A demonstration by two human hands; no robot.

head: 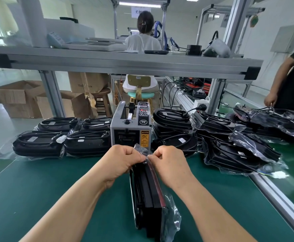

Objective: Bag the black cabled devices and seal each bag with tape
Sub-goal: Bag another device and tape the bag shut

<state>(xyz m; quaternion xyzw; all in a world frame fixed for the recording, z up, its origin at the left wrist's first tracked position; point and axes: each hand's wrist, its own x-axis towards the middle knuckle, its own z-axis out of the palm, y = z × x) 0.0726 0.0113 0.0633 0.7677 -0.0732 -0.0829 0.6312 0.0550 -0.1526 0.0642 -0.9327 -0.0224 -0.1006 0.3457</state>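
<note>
Pinching crinkled clear bag (pixel 170 213) plastic, both hands, left (pixel 120 163) and right (pixel 170 163), gather it over a flat black device (pixel 148 194).

Green-matted bench (pixel 46 186), aluminium rail (pixel 273 193) along its right edge. Grey tape dispenser (pixel 130 130) at centre back. Left of it, four black cabled devices (pixel 38 144) lying flat in clear bags, two rows. Right of it, a loose overlapping pile of bagged devices (pixel 233 151), with a white connector (pixel 280 175) by the rail. Centre front, one bagged device (pixel 149 198) stands on edge.

Yellow "CAUTION" sticker (pixel 145 138) on tape dispenser (pixel 125 127), "CM" size print on cardboard box (pixel 88 82)
</note>
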